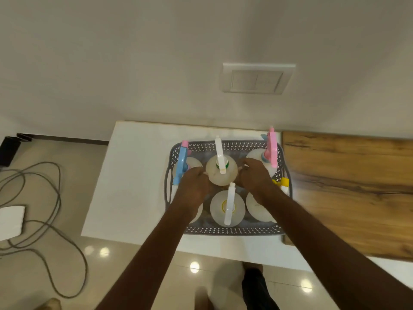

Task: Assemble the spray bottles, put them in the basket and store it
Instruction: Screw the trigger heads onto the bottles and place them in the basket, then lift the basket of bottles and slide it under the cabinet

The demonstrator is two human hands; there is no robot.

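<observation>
— Both my forearms reached up from six o'clock into the grey perforated plastic basket (225, 230) on the white tabletop (134, 175).

— What were your hands doing?

— My left hand (194, 186) was curled against the nine o'clock side of the translucent round bottle with the white sprayer and green collar (220, 170), and my right hand (254, 175) was curled against its three o'clock side. That bottle stood upright at the middle of the back row, gripped between the two hands.

— And the other bottles?

— At ten o'clock in the basket stood the bottle with the blue and pink sprayer (181, 163), partly behind my left hand. At two o'clock stood the bottle with the pink sprayer (271, 151). At six o'clock, just below my hands, was the bottle with the white sprayer and yellow collar (228, 208). A yellow sprayer tip (284, 182) showed at three o'clock beside my right wrist. My arms covered most of the two front-corner bottles.

— Anything around the table?

— At three o'clock a brown wooden board (348, 186) touched the tabletop's edge; at nine o'clock grey cables (44, 198) looped over the tiled floor (134, 276). On the wall at twelve o'clock sat a white switch plate (257, 78).
</observation>
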